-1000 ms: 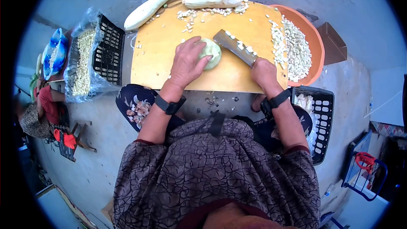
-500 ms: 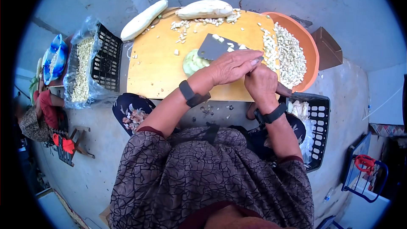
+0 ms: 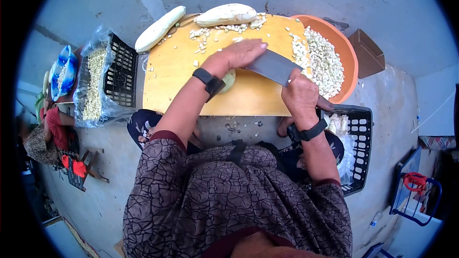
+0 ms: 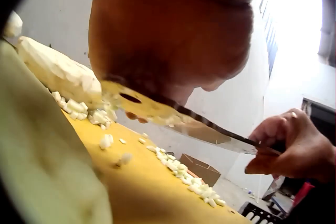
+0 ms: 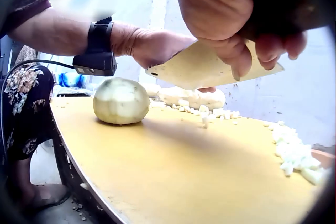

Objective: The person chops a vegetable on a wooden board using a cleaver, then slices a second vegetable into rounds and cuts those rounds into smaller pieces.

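Observation:
My right hand (image 3: 300, 94) grips the handle of a wide cleaver (image 3: 273, 65), whose blade is raised over the yellow board (image 3: 191, 102). Against the far end of the blade lies my left hand (image 3: 241, 53), fingers extended; its palm is over the blade in the left wrist view. A round pale-green vegetable piece (image 5: 121, 101) stands on the board below and beside the blade, partly hidden by the left wrist in the head view. A blurred white cube (image 5: 205, 122) is below the blade. Cut cubes (image 3: 300, 50) lie along the board's right edge.
Two long peeled vegetables (image 3: 160, 28) (image 3: 225, 15) lie at the board's far edge. An orange basin (image 3: 352, 62) of cubes adjoins it at right, a black crate (image 3: 366, 143) nearer. At left stands a plastic-lined crate (image 3: 120, 69). Another person (image 3: 55, 124) sits far left.
My left hand has moved from the vegetable to the cleaver, then along the blade to its far end. The cubes on the blade a moment ago are gone from it in the head view.

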The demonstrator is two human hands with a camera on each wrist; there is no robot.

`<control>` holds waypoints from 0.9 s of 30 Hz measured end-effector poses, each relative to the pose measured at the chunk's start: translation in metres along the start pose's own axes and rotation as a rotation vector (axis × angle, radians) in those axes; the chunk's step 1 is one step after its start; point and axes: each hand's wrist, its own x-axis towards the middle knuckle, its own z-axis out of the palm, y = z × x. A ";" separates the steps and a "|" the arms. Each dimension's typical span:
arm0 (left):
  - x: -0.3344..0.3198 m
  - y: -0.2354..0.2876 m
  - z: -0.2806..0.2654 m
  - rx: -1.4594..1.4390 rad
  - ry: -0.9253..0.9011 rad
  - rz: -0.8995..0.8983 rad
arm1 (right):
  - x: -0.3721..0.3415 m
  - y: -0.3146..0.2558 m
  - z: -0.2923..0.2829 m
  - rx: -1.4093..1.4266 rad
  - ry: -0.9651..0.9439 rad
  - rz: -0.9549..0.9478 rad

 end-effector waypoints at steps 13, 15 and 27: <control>-0.095 -0.051 -0.036 0.199 0.125 -0.116 | 0.003 -0.007 -0.004 0.759 -0.671 0.663; -0.108 -0.054 -0.026 0.080 0.117 -0.141 | 0.001 -0.011 0.002 0.719 -0.721 0.602; -0.123 -0.049 0.003 0.158 0.284 -0.003 | -0.002 -0.020 0.021 0.515 -0.771 0.461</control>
